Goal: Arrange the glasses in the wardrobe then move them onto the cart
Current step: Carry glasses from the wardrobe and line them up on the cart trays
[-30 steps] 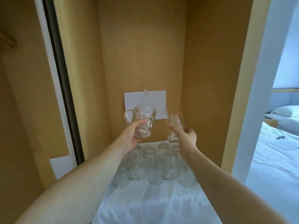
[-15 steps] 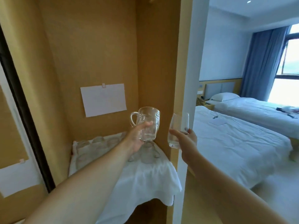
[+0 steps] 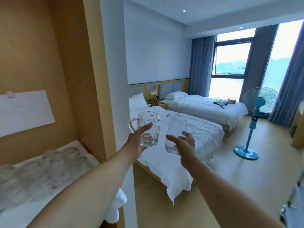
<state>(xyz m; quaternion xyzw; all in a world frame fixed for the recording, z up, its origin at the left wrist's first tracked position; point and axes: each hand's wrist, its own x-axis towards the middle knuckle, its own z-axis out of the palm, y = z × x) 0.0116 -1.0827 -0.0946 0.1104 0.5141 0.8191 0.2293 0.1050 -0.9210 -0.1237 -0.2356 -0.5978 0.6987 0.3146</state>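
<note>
My left hand [image 3: 135,143] grips a clear glass mug [image 3: 148,128] with a handle on its left side, held upright in the air. To its right, my right hand [image 3: 185,145] holds a plain clear tumbler [image 3: 176,134], tilted slightly. Both glasses are outside the wardrobe, in front of the near bed. Several more glasses [image 3: 54,167] stand upside down on a white cloth [image 3: 14,213] on the wardrobe shelf at lower left, blurred. A metal frame with a wheel [image 3: 289,209] shows at the lower right edge; I cannot tell whether it is the cart.
The wardrobe's wooden side panel [image 3: 97,79] and a white wall edge stand between shelf and room. Two white beds [image 3: 189,132] fill the middle. A blue standing fan [image 3: 253,122] is on the wooden floor at right, before the curtained window.
My view has swung right, from the wardrobe shelf to the bedroom. Both hands have carried the mug and the tumbler out of the wardrobe and past its side panel.
</note>
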